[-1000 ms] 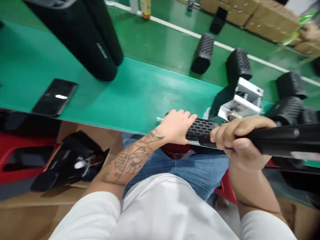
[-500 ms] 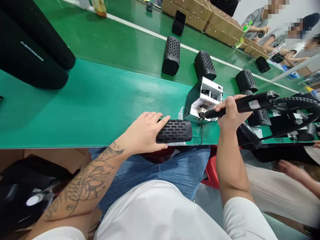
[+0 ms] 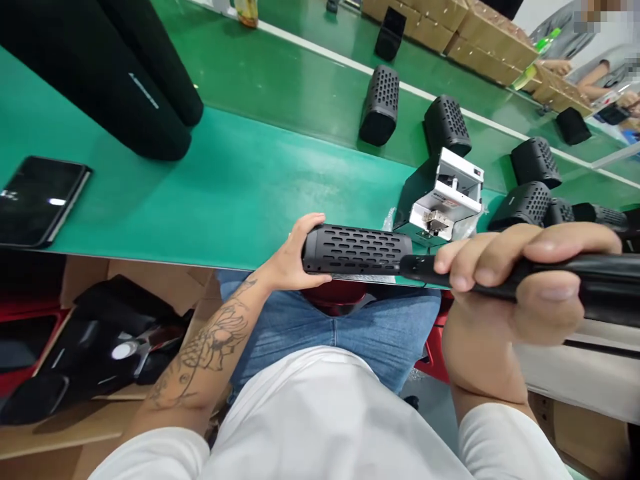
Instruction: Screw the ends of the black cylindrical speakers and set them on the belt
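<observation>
Nearby, cardboard box (image 3: pixel 150 313) holding black parts (image 3: pixel 100 347)

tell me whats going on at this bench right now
A person sits at a green bench. The left hand grips the end of a black perforated speaker lying on its side at the bench's near edge. The right hand holds a black powered screwdriver with its tip at the speaker's other end. A small white screw feeder stands just behind, more speakers sit on the belt beyond, and a phone lies at left.
</observation>
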`<action>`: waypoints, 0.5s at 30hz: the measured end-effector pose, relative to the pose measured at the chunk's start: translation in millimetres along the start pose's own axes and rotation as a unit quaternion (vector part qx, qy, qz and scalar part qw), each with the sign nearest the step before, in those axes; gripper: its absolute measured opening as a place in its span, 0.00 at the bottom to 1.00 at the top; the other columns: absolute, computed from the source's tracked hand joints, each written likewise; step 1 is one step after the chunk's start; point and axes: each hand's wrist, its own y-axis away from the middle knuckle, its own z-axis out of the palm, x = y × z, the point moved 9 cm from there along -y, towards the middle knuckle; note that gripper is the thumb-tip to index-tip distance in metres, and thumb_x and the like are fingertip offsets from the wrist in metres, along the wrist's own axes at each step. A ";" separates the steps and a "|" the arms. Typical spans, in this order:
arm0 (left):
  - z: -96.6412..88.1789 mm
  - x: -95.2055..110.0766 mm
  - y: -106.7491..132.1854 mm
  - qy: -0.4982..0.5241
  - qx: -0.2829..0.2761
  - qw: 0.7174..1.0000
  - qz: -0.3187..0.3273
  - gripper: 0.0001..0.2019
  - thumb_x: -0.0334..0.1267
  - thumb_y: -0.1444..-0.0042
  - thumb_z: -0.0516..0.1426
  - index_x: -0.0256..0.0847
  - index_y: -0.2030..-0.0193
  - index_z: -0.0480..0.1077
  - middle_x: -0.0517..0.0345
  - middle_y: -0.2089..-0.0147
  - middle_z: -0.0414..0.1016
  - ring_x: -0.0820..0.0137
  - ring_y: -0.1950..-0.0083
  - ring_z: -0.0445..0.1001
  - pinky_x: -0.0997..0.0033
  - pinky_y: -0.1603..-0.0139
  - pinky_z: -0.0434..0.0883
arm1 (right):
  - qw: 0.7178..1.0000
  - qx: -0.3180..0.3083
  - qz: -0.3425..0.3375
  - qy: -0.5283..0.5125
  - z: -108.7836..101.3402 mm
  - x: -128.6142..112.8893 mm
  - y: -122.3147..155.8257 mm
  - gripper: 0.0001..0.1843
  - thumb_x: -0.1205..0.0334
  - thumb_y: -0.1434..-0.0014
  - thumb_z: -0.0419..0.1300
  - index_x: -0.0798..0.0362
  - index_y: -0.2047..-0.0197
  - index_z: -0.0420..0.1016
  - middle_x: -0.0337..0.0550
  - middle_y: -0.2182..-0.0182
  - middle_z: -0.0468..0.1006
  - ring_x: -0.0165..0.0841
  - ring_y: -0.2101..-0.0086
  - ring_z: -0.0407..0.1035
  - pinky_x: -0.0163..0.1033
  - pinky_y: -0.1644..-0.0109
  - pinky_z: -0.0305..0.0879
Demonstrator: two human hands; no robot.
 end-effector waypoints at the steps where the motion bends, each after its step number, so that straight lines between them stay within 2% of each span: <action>1: 0.3 1.1 -1.1 0.004 -0.002 1.000 -0.005 0.65 0.51 0.40 0.81 0.50 0.05 0.51 0.27 0.08 0.64 0.31 0.04 0.66 0.22 0.03 0.66 | 0.999 -0.026 0.015 -0.018 18.7 0.6 3.1 0.16 0.45 0.29 0.87 0.40 0.56 0.88 0.30 0.77 0.80 0.34 0.84 0.70 0.47 0.75 0.84; 4: -0.7 4.6 -4.3 0.021 -0.004 1.000 -0.022 0.60 0.50 0.40 0.79 0.49 0.07 0.56 0.30 0.09 0.67 0.34 0.06 0.69 0.26 0.03 0.68 | 0.994 -0.085 0.030 -0.054 65.6 11.9 9.1 0.14 0.46 0.25 0.84 0.39 0.54 0.87 0.30 0.76 0.81 0.33 0.84 0.70 0.47 0.74 0.84; 6: -0.5 5.5 -5.3 0.031 -0.004 0.999 -0.034 0.59 0.50 0.40 0.79 0.49 0.08 0.57 0.31 0.10 0.68 0.35 0.07 0.71 0.27 0.04 0.70 | 0.992 -0.107 0.030 -0.057 85.5 26.0 10.6 0.15 0.43 0.24 0.83 0.37 0.55 0.84 0.27 0.77 0.79 0.33 0.84 0.69 0.45 0.75 0.82; 11: 2.9 6.1 -7.3 0.043 0.003 0.999 -0.032 0.56 0.52 0.40 0.77 0.49 0.10 0.59 0.33 0.12 0.70 0.37 0.10 0.73 0.28 0.06 0.72 | 0.990 -0.125 0.063 -0.012 103.8 65.4 16.1 0.18 0.35 0.25 0.82 0.35 0.52 0.85 0.29 0.77 0.79 0.37 0.81 0.74 0.49 0.72 0.83; 15: 3.0 10.7 -9.6 0.055 0.016 0.998 -0.003 0.54 0.54 0.37 0.77 0.46 0.11 0.60 0.32 0.15 0.72 0.39 0.11 0.74 0.31 0.07 0.73 | 0.987 -0.129 0.095 0.001 108.5 81.2 20.3 0.23 0.30 0.28 0.82 0.36 0.54 0.84 0.31 0.76 0.78 0.38 0.79 0.75 0.50 0.71 0.80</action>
